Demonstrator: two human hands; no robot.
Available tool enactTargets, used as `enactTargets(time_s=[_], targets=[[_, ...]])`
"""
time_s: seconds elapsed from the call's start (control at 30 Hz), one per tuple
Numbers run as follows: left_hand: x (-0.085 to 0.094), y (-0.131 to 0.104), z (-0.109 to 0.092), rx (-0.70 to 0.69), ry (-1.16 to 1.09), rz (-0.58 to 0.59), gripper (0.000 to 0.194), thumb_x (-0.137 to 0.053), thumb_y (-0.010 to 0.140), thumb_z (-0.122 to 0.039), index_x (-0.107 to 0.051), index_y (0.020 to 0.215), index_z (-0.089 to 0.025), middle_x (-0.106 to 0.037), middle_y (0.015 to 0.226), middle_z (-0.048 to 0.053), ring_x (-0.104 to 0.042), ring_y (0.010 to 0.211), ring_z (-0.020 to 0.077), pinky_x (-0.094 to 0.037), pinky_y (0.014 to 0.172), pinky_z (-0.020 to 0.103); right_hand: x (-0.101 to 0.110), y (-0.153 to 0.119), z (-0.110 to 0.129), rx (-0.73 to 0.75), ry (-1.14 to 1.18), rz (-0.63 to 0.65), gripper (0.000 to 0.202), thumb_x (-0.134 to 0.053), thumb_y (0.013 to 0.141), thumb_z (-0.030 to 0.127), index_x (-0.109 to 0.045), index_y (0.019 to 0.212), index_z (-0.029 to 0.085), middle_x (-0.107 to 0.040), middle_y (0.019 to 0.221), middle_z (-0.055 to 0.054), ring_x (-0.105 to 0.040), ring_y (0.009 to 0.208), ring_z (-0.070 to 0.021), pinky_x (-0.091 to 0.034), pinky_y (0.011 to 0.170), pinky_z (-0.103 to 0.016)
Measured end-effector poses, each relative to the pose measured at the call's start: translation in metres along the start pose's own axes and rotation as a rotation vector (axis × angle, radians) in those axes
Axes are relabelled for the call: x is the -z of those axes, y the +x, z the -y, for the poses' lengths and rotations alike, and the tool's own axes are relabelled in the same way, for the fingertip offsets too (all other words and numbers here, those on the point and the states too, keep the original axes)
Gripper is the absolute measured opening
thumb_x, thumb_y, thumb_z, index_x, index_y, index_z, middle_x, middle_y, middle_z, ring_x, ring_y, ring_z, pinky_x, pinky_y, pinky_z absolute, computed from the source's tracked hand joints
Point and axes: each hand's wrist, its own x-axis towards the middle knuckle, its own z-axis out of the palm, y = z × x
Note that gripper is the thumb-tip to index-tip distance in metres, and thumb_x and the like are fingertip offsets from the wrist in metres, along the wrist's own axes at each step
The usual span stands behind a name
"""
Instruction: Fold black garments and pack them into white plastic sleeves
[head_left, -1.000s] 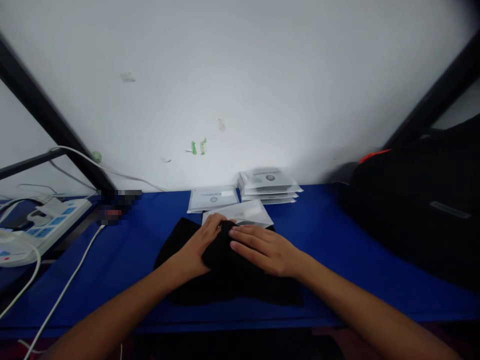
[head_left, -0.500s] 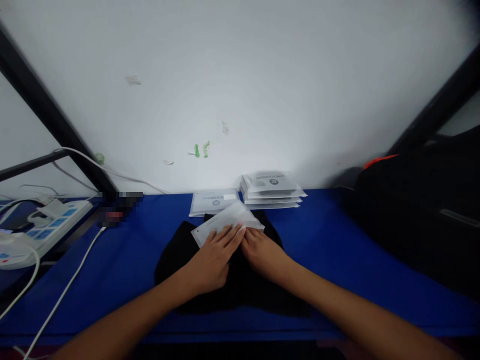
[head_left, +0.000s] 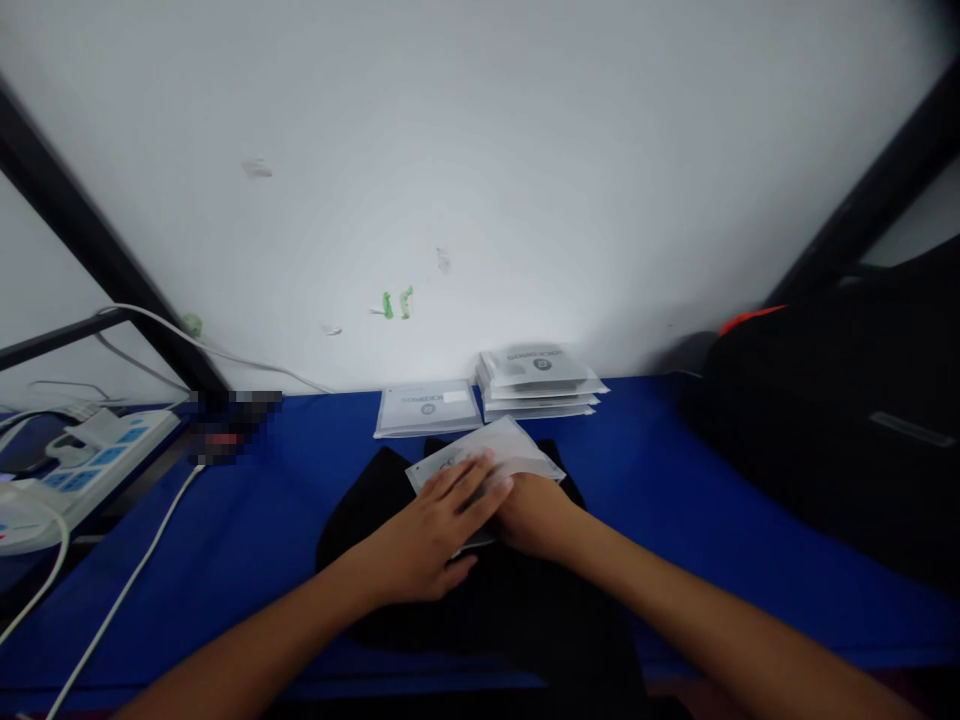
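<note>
A frosted zip bag [head_left: 504,437] lies tilted over black cloth [head_left: 375,500] in front of me. My left hand [head_left: 442,520] rests on the bag's near side, fingers stretched over its surface and thumb spread apart below. Reaching in at the bag's near right edge, my right hand [head_left: 536,512] has its fingers hidden under or inside the plastic. Whether those fingers hold anything does not show. The black cloth spreads beneath both hands and forearms.
Behind the cloth lie a single flat frosted bag [head_left: 427,408] and a stack of filled bags [head_left: 540,375]. A white power strip [head_left: 97,465] with cables sits at the left. A large black item [head_left: 840,430] takes up the right side of the blue table [head_left: 675,560].
The bag has shifted right and slightly nearer. My right hand has gone deeper under or into its edge, and my left thumb has spread away from the fingers.
</note>
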Motion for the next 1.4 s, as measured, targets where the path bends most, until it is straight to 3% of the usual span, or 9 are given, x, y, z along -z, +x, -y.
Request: enactTargets(time_s=[0.1,0.23,0.37,0.53,0.63,0.87,1.1,1.23,1.4], targets=[[0.003,-0.002,0.009,-0.042,-0.014,-0.136,0.080,-0.053,0.084,-0.006,-0.016,0.153,-0.019,-0.020,0.159,0.015,-0.024,0.145,0.0295,-0.034,0.115,0.047,0.016,-0.004,-0.005,-0.002,0.017,0.008,0.025,-0.057,0.088,0.028,-0.066,0.103,0.010,-0.072,0.090,-0.015,-0.068,0.078,-0.0260,-0.054,0.070,-0.037],[0.001,-0.003,0.020,-0.060,-0.049,-0.444,0.047,-0.052,0.092,-0.010,-0.044,0.137,-0.019,-0.056,0.135,0.013,-0.052,0.128,0.0231,-0.048,0.106,0.042,0.028,-0.006,-0.010,0.126,0.047,-0.305,0.025,-0.050,0.095,0.025,-0.058,0.114,0.010,-0.070,0.099,-0.015,-0.067,0.089,-0.0233,-0.055,0.078,-0.037],[-0.005,-0.004,0.027,0.015,-0.102,-0.709,0.038,-0.065,0.090,-0.023,-0.051,0.125,-0.017,-0.068,0.116,0.011,-0.068,0.107,0.0194,-0.058,0.092,0.032,0.035,-0.007,-0.012,0.230,0.056,-0.585,0.027,-0.051,0.094,0.015,-0.054,0.120,0.009,-0.068,0.106,-0.016,-0.063,0.101,-0.0231,-0.056,0.085,-0.038],[-0.003,-0.001,0.025,-0.141,-0.109,-0.622,0.007,-0.061,0.092,-0.017,-0.063,0.098,-0.016,-0.072,0.110,0.010,-0.068,0.106,0.0191,-0.058,0.092,0.030,0.040,-0.010,-0.010,0.310,0.031,-0.738,0.031,-0.058,0.090,0.022,-0.055,0.119,0.011,-0.069,0.105,-0.015,-0.064,0.100,-0.0239,-0.057,0.082,-0.039],[-0.002,0.002,0.019,-0.223,-0.041,-0.629,0.015,-0.052,0.093,-0.008,-0.065,0.099,-0.014,-0.074,0.100,0.010,-0.069,0.104,0.0187,-0.058,0.091,0.030,0.041,-0.010,-0.001,0.381,-0.009,-0.783,0.029,-0.061,0.090,0.034,-0.060,0.111,0.013,-0.071,0.099,-0.011,-0.066,0.095,-0.0225,-0.056,0.084,-0.040],[-0.003,0.002,0.012,-0.207,-0.017,-0.636,0.021,-0.047,0.090,-0.002,-0.064,0.100,-0.010,-0.072,0.093,0.012,-0.070,0.092,0.0186,-0.061,0.084,0.030,0.032,-0.004,0.014,0.390,-0.030,-0.731,0.003,-0.062,0.089,0.016,-0.063,0.090,0.013,-0.070,0.080,-0.005,-0.062,0.077,-0.0172,-0.052,0.081,-0.036],[0.000,0.000,0.012,-0.128,-0.064,-0.601,0.022,-0.045,0.091,-0.003,-0.064,0.090,-0.014,-0.070,0.092,0.010,-0.069,0.087,0.0160,-0.061,0.077,0.025,0.031,-0.004,0.015,0.339,-0.046,-0.614,0.014,-0.050,0.094,0.013,-0.064,0.091,0.014,-0.067,0.078,-0.005,-0.059,0.074,-0.0178,-0.050,0.083,-0.038],[0.007,-0.002,0.015,-0.100,-0.090,-0.630,0.021,-0.046,0.092,-0.004,-0.064,0.097,-0.015,-0.070,0.094,0.009,-0.068,0.089,0.0150,-0.060,0.078,0.026,0.038,-0.005,0.001,0.304,-0.072,-0.606,0.019,-0.045,0.094,0.011,-0.063,0.095,0.015,-0.070,0.090,-0.008,-0.060,0.086,-0.0203,-0.047,0.095,-0.043],[0.024,-0.006,0.027,-0.046,-0.035,-0.752,0.016,-0.054,0.091,-0.003,-0.064,0.094,-0.016,-0.071,0.093,0.005,-0.068,0.087,0.0134,-0.058,0.076,0.025,0.051,-0.010,-0.045,0.144,-0.110,-0.575,0.019,-0.044,0.095,0.012,-0.062,0.099,0.017,-0.068,0.094,-0.009,-0.059,0.096,-0.0234,-0.047,0.094,-0.044]])
